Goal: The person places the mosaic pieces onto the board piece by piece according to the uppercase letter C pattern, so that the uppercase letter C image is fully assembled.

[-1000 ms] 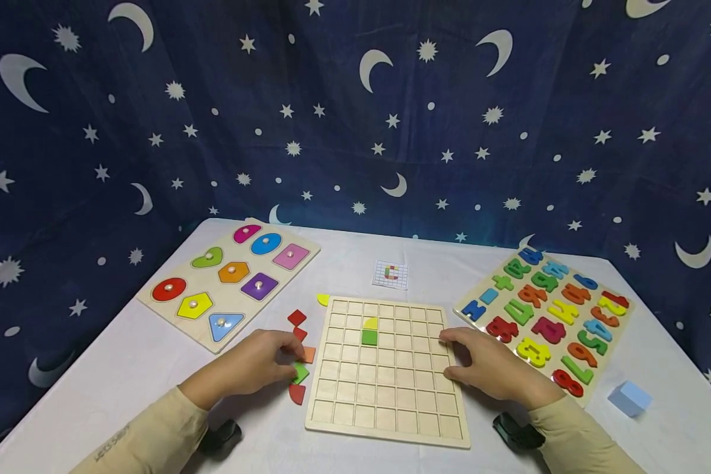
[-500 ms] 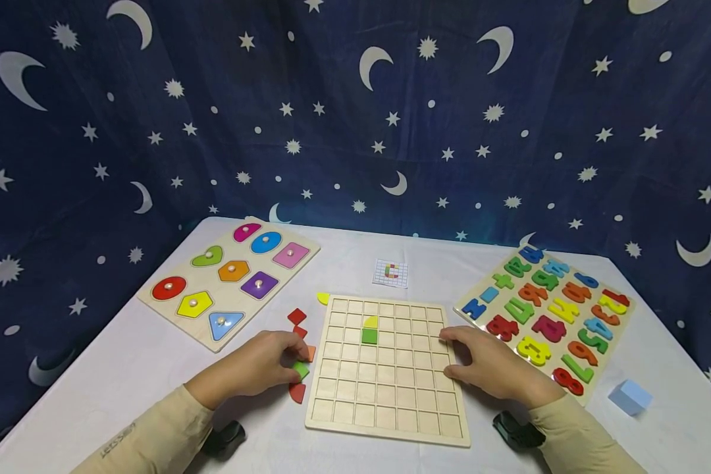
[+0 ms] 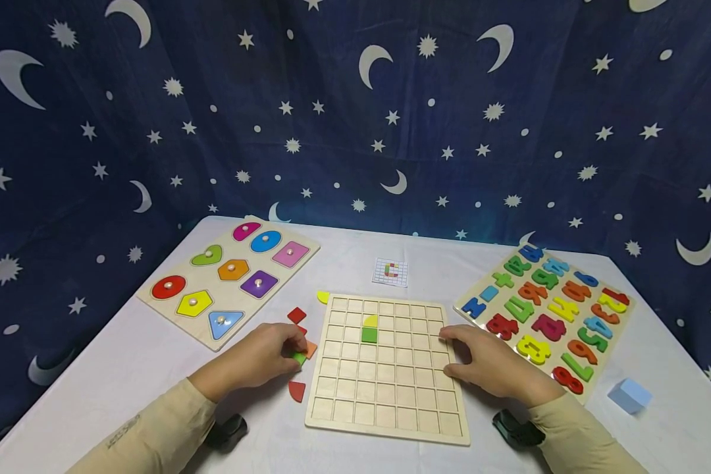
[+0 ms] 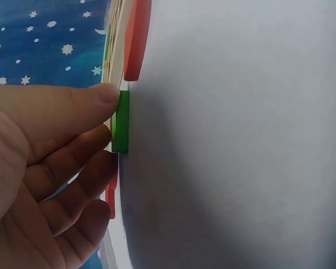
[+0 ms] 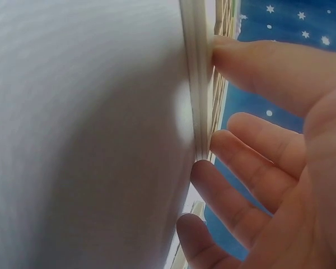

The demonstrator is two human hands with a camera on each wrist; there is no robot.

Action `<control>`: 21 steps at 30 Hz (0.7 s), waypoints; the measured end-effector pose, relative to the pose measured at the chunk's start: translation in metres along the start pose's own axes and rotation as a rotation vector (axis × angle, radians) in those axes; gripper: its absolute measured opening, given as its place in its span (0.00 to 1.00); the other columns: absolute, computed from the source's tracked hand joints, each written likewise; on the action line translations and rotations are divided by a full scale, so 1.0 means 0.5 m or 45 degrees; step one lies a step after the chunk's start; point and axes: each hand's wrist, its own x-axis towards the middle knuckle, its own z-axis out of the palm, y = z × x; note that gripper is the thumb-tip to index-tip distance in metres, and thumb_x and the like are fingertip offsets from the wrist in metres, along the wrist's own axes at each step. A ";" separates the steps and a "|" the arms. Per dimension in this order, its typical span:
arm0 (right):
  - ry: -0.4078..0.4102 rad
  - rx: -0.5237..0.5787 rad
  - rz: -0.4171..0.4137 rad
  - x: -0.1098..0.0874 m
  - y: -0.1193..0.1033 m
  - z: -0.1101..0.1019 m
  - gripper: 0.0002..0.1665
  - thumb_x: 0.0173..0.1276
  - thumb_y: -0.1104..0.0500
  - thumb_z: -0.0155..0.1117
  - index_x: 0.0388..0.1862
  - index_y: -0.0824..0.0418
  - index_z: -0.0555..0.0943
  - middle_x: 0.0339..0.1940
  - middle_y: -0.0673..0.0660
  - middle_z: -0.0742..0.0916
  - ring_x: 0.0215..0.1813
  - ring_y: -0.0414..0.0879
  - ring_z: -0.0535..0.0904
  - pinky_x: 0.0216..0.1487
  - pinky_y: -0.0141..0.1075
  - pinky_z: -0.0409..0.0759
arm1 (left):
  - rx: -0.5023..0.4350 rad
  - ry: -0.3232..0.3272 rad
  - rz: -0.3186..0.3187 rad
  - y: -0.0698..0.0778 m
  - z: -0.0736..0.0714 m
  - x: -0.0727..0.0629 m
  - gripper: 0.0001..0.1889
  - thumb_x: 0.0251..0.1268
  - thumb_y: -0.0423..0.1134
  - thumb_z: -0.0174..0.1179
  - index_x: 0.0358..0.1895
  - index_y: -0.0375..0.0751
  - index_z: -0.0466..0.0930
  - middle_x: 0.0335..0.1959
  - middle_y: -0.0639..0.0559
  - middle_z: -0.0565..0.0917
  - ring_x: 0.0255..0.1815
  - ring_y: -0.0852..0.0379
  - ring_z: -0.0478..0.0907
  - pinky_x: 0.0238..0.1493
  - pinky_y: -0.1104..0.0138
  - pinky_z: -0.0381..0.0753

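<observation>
In the head view, the left hand (image 3: pixel 249 359) and the green tile (image 3: pixel 299 358) had shifted away from the red wedge (image 3: pixel 296 392), up beside the orange tile (image 3: pixel 312 349) left of the grid board (image 3: pixel 404 399), while the right hand (image 3: pixel 492 364) stayed at its right edge, all on a white table (image 3: pixel 266 438) before a blue curtain (image 3: pixel 332 72) of moons and stars. The left wrist view showed thumb and fingertips at the green tile, whether clamped I could not tell. The right wrist view showed thumb and fingers apart at the grid board's edge.
</observation>
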 end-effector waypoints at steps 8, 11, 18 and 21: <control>0.003 -0.004 -0.006 0.001 0.001 -0.001 0.33 0.61 0.56 0.75 0.64 0.64 0.77 0.64 0.62 0.79 0.68 0.61 0.71 0.67 0.58 0.66 | 0.013 0.004 -0.056 0.000 0.003 0.013 0.12 0.52 0.31 0.75 0.34 0.47 0.80 0.29 0.62 0.78 0.35 0.60 0.74 0.46 0.62 0.80; 0.001 -0.004 -0.007 0.001 0.001 0.000 0.33 0.61 0.56 0.75 0.64 0.63 0.77 0.64 0.62 0.79 0.68 0.61 0.71 0.67 0.58 0.66 | 0.010 -0.001 -0.063 -0.001 0.003 0.012 0.13 0.52 0.31 0.76 0.36 0.47 0.82 0.31 0.62 0.79 0.38 0.59 0.76 0.49 0.61 0.80; -0.004 0.006 -0.012 0.001 0.003 0.000 0.33 0.60 0.56 0.75 0.64 0.63 0.77 0.64 0.62 0.79 0.68 0.62 0.71 0.67 0.59 0.66 | 0.014 0.004 -0.034 -0.007 -0.004 0.000 0.14 0.52 0.25 0.72 0.39 0.44 0.83 0.37 0.60 0.82 0.43 0.56 0.77 0.56 0.56 0.78; 0.000 0.006 -0.018 0.001 0.003 0.000 0.33 0.60 0.56 0.75 0.63 0.63 0.77 0.64 0.62 0.79 0.68 0.62 0.71 0.67 0.59 0.66 | 0.020 0.012 -0.025 -0.008 -0.006 -0.003 0.13 0.52 0.25 0.72 0.38 0.45 0.83 0.35 0.61 0.81 0.41 0.57 0.77 0.54 0.56 0.78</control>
